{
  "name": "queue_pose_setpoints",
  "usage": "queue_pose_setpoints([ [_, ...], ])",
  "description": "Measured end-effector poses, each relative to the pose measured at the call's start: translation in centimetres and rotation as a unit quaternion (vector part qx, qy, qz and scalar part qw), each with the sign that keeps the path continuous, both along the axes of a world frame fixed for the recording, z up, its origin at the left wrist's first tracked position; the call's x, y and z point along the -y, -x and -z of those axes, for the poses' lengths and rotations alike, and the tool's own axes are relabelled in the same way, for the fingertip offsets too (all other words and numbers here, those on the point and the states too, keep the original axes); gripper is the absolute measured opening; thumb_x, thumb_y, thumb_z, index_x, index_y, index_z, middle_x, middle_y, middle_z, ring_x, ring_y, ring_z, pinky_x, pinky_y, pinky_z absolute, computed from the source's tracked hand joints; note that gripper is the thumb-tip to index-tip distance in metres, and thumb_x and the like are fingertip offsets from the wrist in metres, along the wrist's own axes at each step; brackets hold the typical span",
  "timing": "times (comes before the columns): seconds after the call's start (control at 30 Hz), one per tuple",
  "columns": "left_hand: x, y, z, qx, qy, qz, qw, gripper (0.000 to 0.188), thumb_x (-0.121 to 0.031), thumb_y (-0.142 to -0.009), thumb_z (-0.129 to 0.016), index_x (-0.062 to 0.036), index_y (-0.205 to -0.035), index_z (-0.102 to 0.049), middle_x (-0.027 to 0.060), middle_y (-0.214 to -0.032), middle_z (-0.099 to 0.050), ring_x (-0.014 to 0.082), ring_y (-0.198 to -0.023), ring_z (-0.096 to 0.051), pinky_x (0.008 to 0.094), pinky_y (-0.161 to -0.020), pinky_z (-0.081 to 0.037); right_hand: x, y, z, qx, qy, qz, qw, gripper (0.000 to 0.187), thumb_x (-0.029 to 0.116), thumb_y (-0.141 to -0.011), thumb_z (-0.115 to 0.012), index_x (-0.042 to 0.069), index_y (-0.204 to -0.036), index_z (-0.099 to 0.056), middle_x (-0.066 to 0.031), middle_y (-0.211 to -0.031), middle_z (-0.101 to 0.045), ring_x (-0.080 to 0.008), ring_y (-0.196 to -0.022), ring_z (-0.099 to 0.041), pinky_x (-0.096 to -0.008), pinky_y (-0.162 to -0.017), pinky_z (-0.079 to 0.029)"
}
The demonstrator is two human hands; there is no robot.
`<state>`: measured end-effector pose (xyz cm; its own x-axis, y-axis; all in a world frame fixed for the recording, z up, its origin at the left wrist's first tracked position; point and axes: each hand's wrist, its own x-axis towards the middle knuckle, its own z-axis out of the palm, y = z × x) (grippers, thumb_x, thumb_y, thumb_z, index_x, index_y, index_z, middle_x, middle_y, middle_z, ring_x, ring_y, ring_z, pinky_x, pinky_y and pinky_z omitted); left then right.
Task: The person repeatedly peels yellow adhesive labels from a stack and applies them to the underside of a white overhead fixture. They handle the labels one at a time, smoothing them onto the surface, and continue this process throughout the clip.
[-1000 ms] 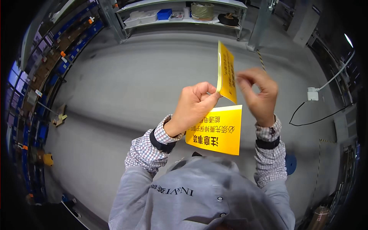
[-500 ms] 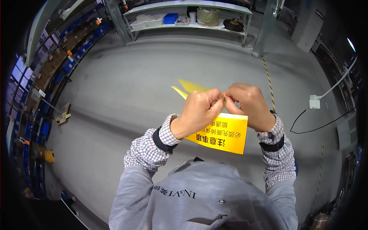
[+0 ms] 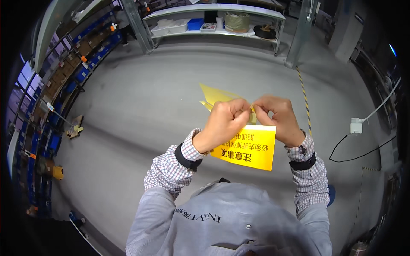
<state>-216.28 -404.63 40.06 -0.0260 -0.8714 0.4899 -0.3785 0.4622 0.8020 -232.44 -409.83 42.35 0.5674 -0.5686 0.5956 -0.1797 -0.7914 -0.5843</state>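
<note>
My left hand [image 3: 224,123] is closed on a yellow printed label [image 3: 261,149], which hangs out below its fingers toward my chest. The label has dark printing and a pale strip along its upper edge. Beyond the knuckles, thin yellow sheets [image 3: 213,94] stick out to the far left; one looks partly see-through. My right hand [image 3: 279,117] is also closed, thumb and forefinger pinching a bit of the yellow sheet right beside the left fingertips. The fingers hide how the sheets join. Both hands are in the air above the grey floor.
At the back stands a white shelf table [image 3: 213,32] holding bins and a bucket. Racks with blue bins [image 3: 83,74] line the left side, where a person [image 3: 124,23] stands far off. A white socket block [image 3: 356,126] hangs from a cable at right. Striped tape [image 3: 304,91] marks the floor.
The far yellow sheets have swung a little, their upper tip rising. Both hands keep their pinch, almost in place. The view has shifted slightly, and a person now shows at far left.
</note>
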Motion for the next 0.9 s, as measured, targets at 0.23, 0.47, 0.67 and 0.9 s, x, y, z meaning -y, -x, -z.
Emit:
queue_pose_setpoints([
  [0.23, 0.4, 0.1, 0.0, 0.004, 0.016, -0.007, 1.0, 0.008, -0.005, -0.081, -0.057, 0.0005, -0.076, -0.059, -0.005, -0.047, -0.04, 0.0014, -0.045, -0.034, 0.0223, -0.042, -0.028, 0.5, 0.1, -0.5, -0.033, 0.073, 0.004, 0.997, 0.008, 0.002, -0.074, -0.056, -0.004, -0.076, -0.061, -0.0129, -0.069, -0.06, -0.0242, -0.057, -0.057, -0.0309, -0.052, -0.046],
  [0.47, 0.1, -0.3, -0.3, -0.071, -0.035, 0.035, 0.996, 0.011, -0.007, -0.084, -0.055, 0.003, -0.083, -0.061, -0.0016, -0.057, -0.055, 0.0015, -0.052, -0.046, 0.0199, -0.047, -0.036, 0.6, 0.3, -0.4, 0.023, -0.066, -0.028, 0.997, 0.01, 0.004, -0.078, -0.057, -0.004, -0.079, -0.062, -0.0125, -0.069, -0.061, -0.0191, -0.059, -0.058, -0.0292, -0.053, -0.044],
  [0.67, -0.9, -0.3, -0.5, -0.049, -0.004, 0.025, 0.998, 0.011, -0.005, -0.084, -0.053, 0.0034, -0.083, -0.06, -0.0002, -0.06, -0.056, 0.0019, -0.052, -0.046, 0.0203, -0.046, -0.035, -0.3, 0.4, -1.1, -0.004, 0.027, -0.038, 0.999, 0.009, 0.003, -0.079, -0.056, -0.004, -0.079, -0.062, -0.0132, -0.07, -0.061, -0.0221, -0.058, -0.058, -0.0307, -0.053, -0.044],
  [0.9, -1.8, 0.2, -0.5, 0.034, 0.07, -0.021, 0.997, 0.013, -0.005, -0.082, -0.056, 0.0021, -0.072, -0.056, -0.0008, -0.05, -0.047, 0.0028, -0.045, -0.039, 0.023, -0.041, -0.03, -1.9, 0.1, -1.1, -0.051, 0.105, -0.016, 0.993, 0.007, 0.002, -0.075, -0.056, -0.005, -0.073, -0.057, -0.0153, -0.067, -0.057, -0.0277, -0.057, -0.055, -0.0343, -0.052, -0.044],
])
